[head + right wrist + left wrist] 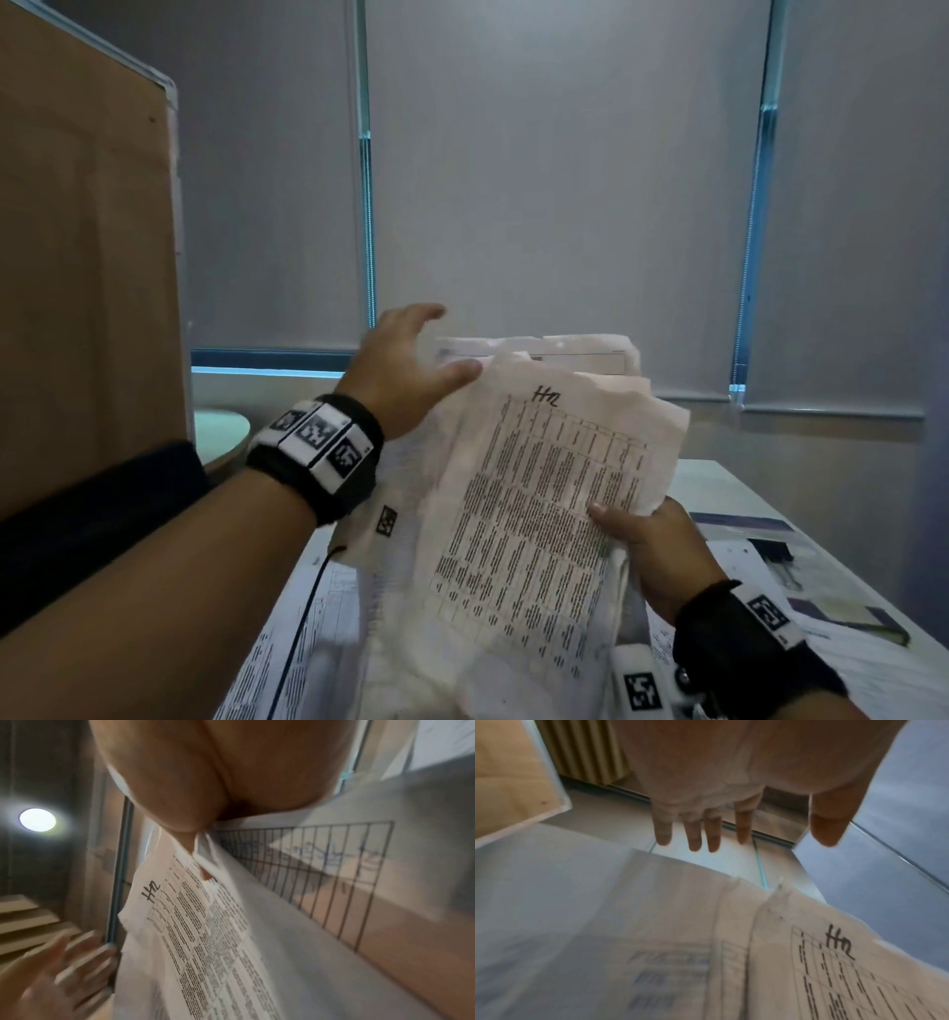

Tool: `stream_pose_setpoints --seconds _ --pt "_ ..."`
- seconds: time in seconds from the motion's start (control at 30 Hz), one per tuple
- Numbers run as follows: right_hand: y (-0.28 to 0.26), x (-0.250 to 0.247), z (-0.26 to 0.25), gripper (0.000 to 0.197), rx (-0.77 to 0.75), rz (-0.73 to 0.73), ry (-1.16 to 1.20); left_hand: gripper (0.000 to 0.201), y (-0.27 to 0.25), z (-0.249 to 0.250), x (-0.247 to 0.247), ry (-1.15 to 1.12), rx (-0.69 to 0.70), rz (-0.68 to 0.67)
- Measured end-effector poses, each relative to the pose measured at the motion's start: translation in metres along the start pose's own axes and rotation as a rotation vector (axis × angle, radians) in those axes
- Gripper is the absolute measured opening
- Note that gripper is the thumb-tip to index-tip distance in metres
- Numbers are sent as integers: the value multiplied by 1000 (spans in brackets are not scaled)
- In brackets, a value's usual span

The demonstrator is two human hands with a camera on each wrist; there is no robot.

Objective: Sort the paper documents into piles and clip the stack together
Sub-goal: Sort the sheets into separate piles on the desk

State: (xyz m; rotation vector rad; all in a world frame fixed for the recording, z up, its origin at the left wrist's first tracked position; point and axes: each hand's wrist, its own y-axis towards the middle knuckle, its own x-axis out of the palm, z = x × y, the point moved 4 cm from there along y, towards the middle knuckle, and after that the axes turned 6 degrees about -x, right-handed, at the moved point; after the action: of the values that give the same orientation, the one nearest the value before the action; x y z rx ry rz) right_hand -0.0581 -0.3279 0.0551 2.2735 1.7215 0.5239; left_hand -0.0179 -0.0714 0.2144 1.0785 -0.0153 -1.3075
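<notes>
A loose stack of printed papers [534, 503] is held up in the air above the table, its top sheet a table of text with a handwritten mark at its head. My right hand [637, 539] grips the stack's right edge, thumb on the front sheet; the same papers [205, 923] fill the right wrist view. My left hand [411, 360] is at the stack's upper left corner with its fingers spread straight, the thumb close to the top sheet's edge. In the left wrist view the left hand [731, 825] hangs open above the papers [782, 943].
More printed sheets [287, 652] lie on the white table [729, 488] under the stack. A black cable [303, 616] runs over them. At the right lie a binder clip [778, 557] and a dark-edged notebook [847, 616]. A tall brown board [87, 257] stands at left.
</notes>
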Motion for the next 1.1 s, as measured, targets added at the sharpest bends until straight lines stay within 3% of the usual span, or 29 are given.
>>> stream_pose_setpoints --seconds 0.07,0.13,0.17,0.23,0.3,0.37,0.47,0.6,0.7,0.77,0.9,1.0,1.1 --pt "0 -6 6 32 27 16 124 79 -9 -33 1 -274 -156 104" --pt "1 -11 8 42 19 10 211 78 -25 -73 16 -527 -360 99" --pt "1 -12 8 58 15 -11 241 71 -34 -95 27 -617 -470 68" --pt "2 -14 9 94 2 -66 249 39 -55 -123 51 -778 -636 -19" --pt "2 -12 12 102 -5 -114 216 29 -73 -128 74 -912 -707 -149" --pt "0 -8 16 93 6 -151 120 39 -83 -115 88 -904 -657 -287" --pt "-1 3 18 60 7 -204 -10 38 -82 -97 100 -777 -572 -335" --pt "9 4 2 62 -99 -77 108 32 -70 -76 97 -663 -482 -95" --pt "18 1 -26 24 -202 19 190 32 -58 -66 91 -775 -423 75" --pt "21 2 -38 22 -276 27 79 33 -57 -63 91 -804 -412 77" --pt "18 6 -15 9 -202 -50 -224 48 -73 -83 116 -698 -499 -74" --pt "11 4 7 11 -123 21 -178 43 -87 -99 132 -652 -573 -181" --pt "11 1 7 14 -105 136 -30 42 -93 -114 133 -596 -687 -128"
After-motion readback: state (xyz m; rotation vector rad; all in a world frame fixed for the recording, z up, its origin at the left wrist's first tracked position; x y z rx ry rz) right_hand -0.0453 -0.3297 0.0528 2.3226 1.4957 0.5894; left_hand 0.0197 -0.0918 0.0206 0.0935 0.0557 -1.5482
